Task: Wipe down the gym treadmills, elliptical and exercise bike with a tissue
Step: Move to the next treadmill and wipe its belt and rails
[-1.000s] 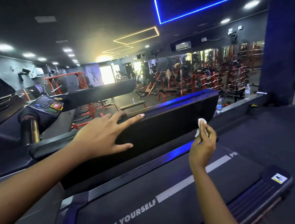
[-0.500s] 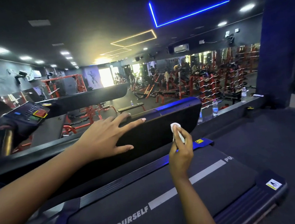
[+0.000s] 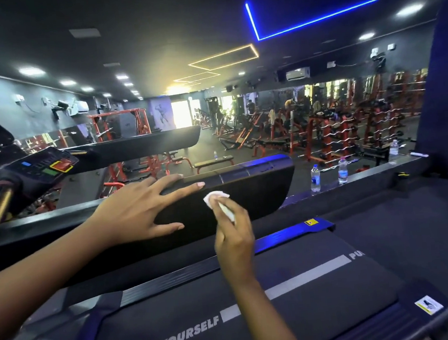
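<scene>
- Tissue (image 3: 216,197), white and folded small, sits against the upper face of the black cover (image 3: 260,193) at the head of the treadmill (image 3: 323,291), just beside the left fingertips.
- Right hand (image 3: 234,236) pinches the tissue. Its thumb and fingers (image 3: 238,212) are pressed together around the lower part, and the wad sticks out above them, touching the cover.
- Left hand (image 3: 136,207) lies flat on the same cover with its fingers (image 3: 184,189) spread wide and straight. The longest reaches the cover's top edge, and the thumb stretches out lower on its face.
- Belt (image 3: 176,317) runs dark beneath both forearms, marked with a grey stripe and the white words "PUSH YOURSELF". A blue-lit side rail (image 3: 291,235) lies between the belt and the cover.
- Console (image 3: 46,167) with red, green and blue buttons stands at far left, well apart from both hands.
- Water bottles (image 3: 315,179), three of them, stand upright on the ledge (image 3: 366,173) beyond the cover's right end.
- Red weight racks (image 3: 349,126) fill the gym floor behind, under a blue light strip (image 3: 312,21) on the dark ceiling.
</scene>
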Action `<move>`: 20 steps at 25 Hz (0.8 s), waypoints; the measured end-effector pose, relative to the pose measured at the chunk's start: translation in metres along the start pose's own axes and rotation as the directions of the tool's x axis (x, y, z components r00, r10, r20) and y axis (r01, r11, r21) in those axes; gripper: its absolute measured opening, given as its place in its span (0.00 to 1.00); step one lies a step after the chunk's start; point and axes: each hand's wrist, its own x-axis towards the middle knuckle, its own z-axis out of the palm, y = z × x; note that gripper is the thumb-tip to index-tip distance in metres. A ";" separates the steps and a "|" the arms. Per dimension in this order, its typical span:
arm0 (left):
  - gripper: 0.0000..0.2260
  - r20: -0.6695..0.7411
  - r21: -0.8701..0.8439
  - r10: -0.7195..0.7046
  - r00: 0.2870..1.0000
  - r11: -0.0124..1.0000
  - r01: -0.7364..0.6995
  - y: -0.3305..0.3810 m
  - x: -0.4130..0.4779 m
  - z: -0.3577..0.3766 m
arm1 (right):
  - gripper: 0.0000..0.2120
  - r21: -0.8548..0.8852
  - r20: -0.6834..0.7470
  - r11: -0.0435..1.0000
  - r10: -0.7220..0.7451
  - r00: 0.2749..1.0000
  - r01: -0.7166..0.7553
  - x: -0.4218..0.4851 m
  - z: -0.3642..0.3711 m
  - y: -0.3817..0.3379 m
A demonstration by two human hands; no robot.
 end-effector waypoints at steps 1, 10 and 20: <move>0.33 0.002 0.002 -0.001 1.000 1.000 0.001 0.001 0.000 -0.001 | 0.15 -0.004 -0.015 1.000 0.014 1.000 -0.014 0.004 0.000 0.006; 0.33 -0.002 0.045 -0.007 1.000 0.999 0.007 0.003 -0.001 -0.001 | 0.18 -0.043 -0.203 0.956 0.275 0.940 -0.289 0.054 -0.045 0.074; 0.33 -0.013 0.025 -0.014 1.000 1.000 0.015 0.002 -0.001 0.001 | 0.27 -0.286 0.383 0.934 -0.094 0.919 0.215 0.078 -0.040 0.031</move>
